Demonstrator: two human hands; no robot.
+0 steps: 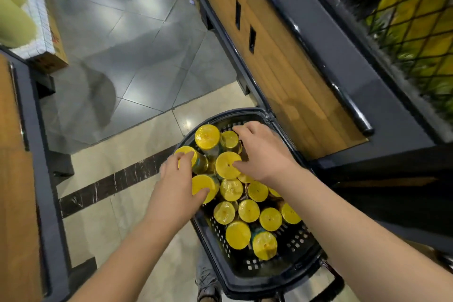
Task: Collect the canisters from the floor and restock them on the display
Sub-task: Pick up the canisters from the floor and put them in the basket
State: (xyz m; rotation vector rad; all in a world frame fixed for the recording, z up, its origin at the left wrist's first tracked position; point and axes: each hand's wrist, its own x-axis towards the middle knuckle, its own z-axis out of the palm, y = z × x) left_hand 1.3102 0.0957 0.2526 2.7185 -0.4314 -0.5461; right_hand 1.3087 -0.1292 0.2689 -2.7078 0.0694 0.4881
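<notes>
Your right hand [262, 152] lay spread over yellow-lidded clear canisters [248, 211] in black perforated plastic basket [296, 243]; left hand [176, 179] curled on one, grip unclear. Labels blurred.

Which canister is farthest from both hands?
The canister at the near end of the basket, lowest in view; no other lid lies below it.

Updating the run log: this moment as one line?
stage: pick from basket | left hand: on canisters | right hand: on canisters | grip: unclear
</notes>
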